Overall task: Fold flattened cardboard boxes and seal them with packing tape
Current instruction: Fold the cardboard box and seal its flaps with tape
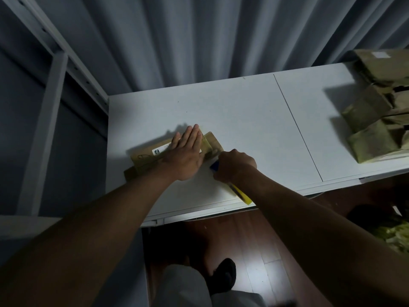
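From the head camera, my left hand [188, 151] lies flat on the cardboard box [155, 158], fingers straight and held together, pointing toward one o'clock. The palm presses the top of the box near its right end.

The box sits on the white table [243, 120], at about nine o'clock from the table's middle and close to its left edge. Its long axis runs from seven o'clock to one o'clock — the near end toward the table's front left, the far end with its short flaps toward the curtain [199, 41]. A small white label [159, 150] shows on the top face, just left of my thumb.

My right hand [234, 167] is at three o'clock from the left, fingers curled tight round a tape dispenser [240, 194]. A blue part shows at the knuckles, touching or just beside the box's right end — I cannot tell which. A yellow part sticks out below my wrist toward five o'clock, reaching the table's front edge.

At the far right of the table, around two o'clock, folded boxes [376, 120] are stacked together, well apart from my hands. A grey metal rack [55, 85] stands to the left. Below the table are a dark wood floor [254, 251] and my black shoe [223, 275].
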